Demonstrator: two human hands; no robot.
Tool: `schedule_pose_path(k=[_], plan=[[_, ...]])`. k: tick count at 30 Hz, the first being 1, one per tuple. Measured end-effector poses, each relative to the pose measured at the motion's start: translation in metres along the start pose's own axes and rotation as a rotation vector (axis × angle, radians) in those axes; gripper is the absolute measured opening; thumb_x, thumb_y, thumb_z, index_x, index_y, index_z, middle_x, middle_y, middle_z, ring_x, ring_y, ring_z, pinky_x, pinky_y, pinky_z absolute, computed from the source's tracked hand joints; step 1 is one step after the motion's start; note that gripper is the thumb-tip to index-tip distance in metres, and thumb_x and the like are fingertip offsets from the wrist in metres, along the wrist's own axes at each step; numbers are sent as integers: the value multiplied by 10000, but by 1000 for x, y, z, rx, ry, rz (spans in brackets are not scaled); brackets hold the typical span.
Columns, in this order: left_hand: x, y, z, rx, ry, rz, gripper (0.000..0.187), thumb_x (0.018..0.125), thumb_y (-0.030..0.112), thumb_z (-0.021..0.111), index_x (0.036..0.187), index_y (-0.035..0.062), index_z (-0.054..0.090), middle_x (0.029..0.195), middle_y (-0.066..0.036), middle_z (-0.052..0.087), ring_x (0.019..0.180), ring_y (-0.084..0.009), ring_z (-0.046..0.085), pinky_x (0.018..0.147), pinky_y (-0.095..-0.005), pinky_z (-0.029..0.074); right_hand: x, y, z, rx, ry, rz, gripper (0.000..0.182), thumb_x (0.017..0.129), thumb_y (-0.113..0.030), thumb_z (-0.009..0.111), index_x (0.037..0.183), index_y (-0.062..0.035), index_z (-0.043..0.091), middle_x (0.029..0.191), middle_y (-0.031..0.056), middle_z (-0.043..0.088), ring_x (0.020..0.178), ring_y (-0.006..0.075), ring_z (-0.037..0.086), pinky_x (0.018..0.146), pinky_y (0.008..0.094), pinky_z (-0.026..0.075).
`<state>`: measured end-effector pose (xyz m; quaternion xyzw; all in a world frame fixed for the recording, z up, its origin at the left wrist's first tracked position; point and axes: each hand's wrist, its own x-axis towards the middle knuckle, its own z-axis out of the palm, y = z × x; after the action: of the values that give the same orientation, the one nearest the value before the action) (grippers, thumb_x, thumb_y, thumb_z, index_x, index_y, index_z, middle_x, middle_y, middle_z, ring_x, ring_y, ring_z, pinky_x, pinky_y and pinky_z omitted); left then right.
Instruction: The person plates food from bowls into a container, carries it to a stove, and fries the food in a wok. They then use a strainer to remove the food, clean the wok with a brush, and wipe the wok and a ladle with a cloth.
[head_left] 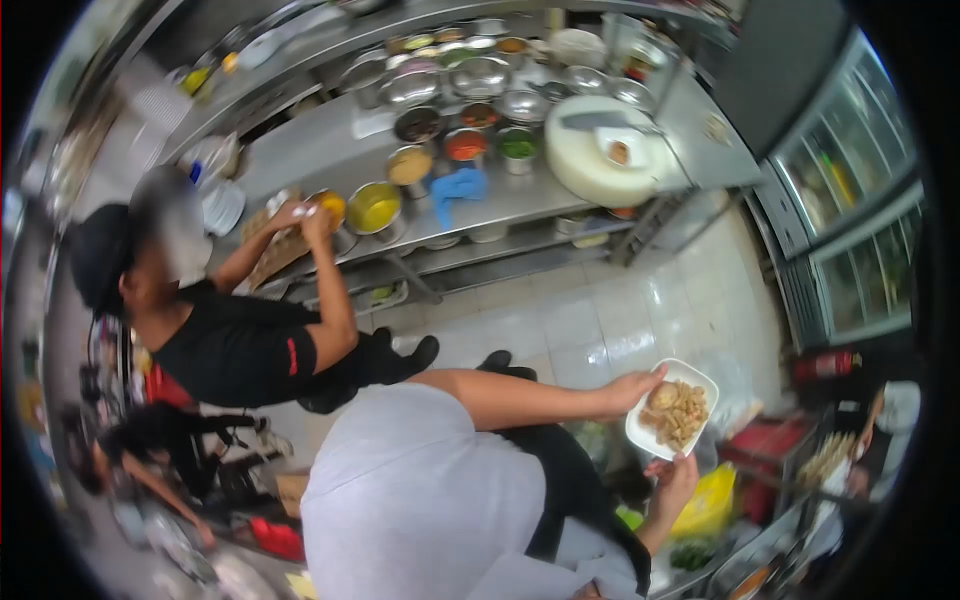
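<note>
Head view: at left, a co-worker [250, 345] in black faces a steel counter [310, 150]; right of centre, the left hand [632, 393] grips the upper-left rim of a white bowl [641, 434] holding chopped food [682, 408]; the right hand [674, 482] pinches its lower rim, beside a yellow bag [706, 502].

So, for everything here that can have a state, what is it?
White bowl: uncovered, partly filled with food
Left hand: gripping bowl
Right hand: gripping bowl
Steel pot: uncovered, yellow contents
Knife: lying on round board
Blue cloth-like item: crumpled
Fridge: doors look shut
</note>
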<state>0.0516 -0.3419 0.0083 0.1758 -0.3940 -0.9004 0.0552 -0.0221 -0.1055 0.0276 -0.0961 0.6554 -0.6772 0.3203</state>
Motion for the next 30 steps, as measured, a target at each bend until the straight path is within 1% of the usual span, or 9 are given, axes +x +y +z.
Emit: schedule_pose_path(k=[5,7,9,14,18,21,26,27,30], plan=[[-56,47,13,97,233,115,717,1058,606,432,1242,-49,657,1120,-142,707,1047,-186,653,943,-330,528,28,-58,17,-66,-294,21,283,1047,-149,497,1199,59,615,875,128,686,617,183,656,546,316,559],[-73,80,13,516,373,67,619,1063,554,474,1151,-19,691,964,-113,728,885,-163,678,814,-332,576,44,-78,24,-79,-386,21,283,1037,-128,480,1192,61,624,856,127,685,616,181,654,540,314,553],[-95,110,10,535,410,276,533,1060,492,520,1092,-11,694,852,-82,721,758,-158,701,690,-325,591,55,-96,37,-100,-491,57,288,1032,-119,468,1195,59,625,843,124,685,602,183,651,537,312,551],[-176,195,44,1007,437,181,357,1032,290,563,1124,-27,697,819,-111,737,682,-182,739,642,-341,595,75,-136,77,-138,-737,45,323,1015,-153,475,1159,75,652,863,140,705,586,183,650,528,318,541],[-197,206,-9,896,546,196,319,999,202,530,1097,-65,675,831,-148,742,680,-196,741,658,-354,594,109,-150,153,-304,-899,-116,325,1019,-159,492,1147,89,659,864,128,702,609,175,652,554,301,550],[-211,229,15,1036,733,188,294,949,161,533,1038,-81,674,821,-147,734,651,-199,740,617,-355,582,141,-172,201,-286,-1064,-63,303,1016,-153,501,1105,81,673,832,111,687,610,166,644,543,303,539],[-196,223,42,935,1084,381,253,930,93,533,1037,-72,692,734,-138,720,613,-184,721,608,-336,570,197,-210,240,-288,-1334,40,371,1030,-197,521,1284,60,604,958,126,713,698,176,672,611,302,563],[-204,254,-46,904,1085,376,253,930,93,533,1037,-72,692,734,-138,720,613,-184,721,608,-336,570,220,-185,321,-313,-1335,59,371,1030,-197,521,1284,60,604,958,126,713,698,176,672,611,302,563],[-211,270,-88,856,1302,464,264,953,119,535,979,-82,704,721,-151,727,576,-191,717,598,-338,570,245,-192,353,-326,-1505,82,487,1059,-264,530,1446,31,514,1127,123,715,761,151,663,663,287,563]])
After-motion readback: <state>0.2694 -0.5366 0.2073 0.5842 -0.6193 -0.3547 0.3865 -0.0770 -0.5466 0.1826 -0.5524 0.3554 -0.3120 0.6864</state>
